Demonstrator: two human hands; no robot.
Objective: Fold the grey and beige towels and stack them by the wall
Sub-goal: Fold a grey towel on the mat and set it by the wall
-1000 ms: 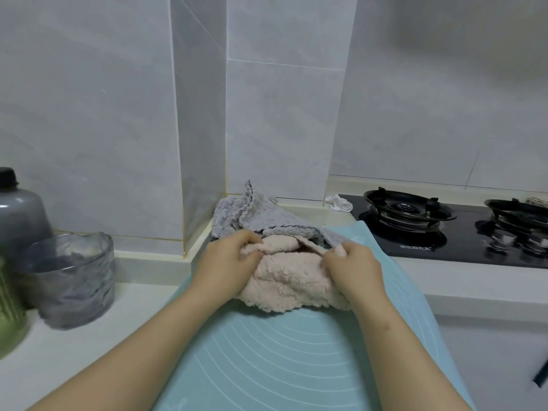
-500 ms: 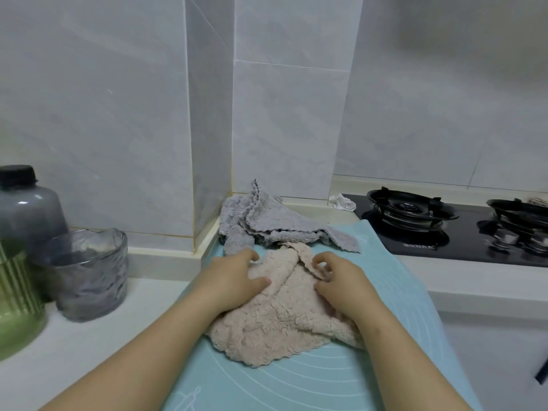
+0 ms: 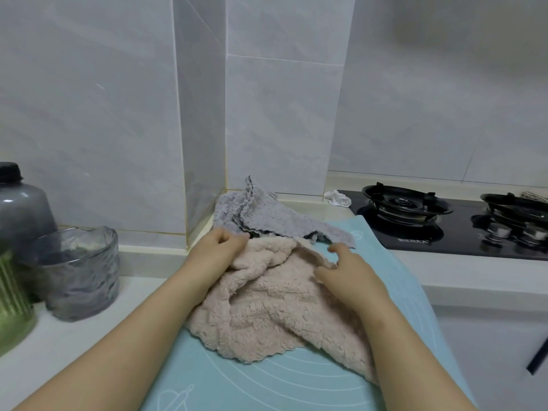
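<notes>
I've got the beige towel (image 3: 281, 307) rumpled on the teal mat (image 3: 267, 381), left hand (image 3: 221, 247) and right hand (image 3: 347, 268) pinching its far edge; next, I judge, spread it flat to fold, while the grey towel (image 3: 267, 215) waits crumpled by the wall (image 3: 281, 129)

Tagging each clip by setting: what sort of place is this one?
Most likely a home kitchen counter: a black gas hob with burners at the right, tiled walls behind, and a blue baking mat under the beige towel.
</notes>
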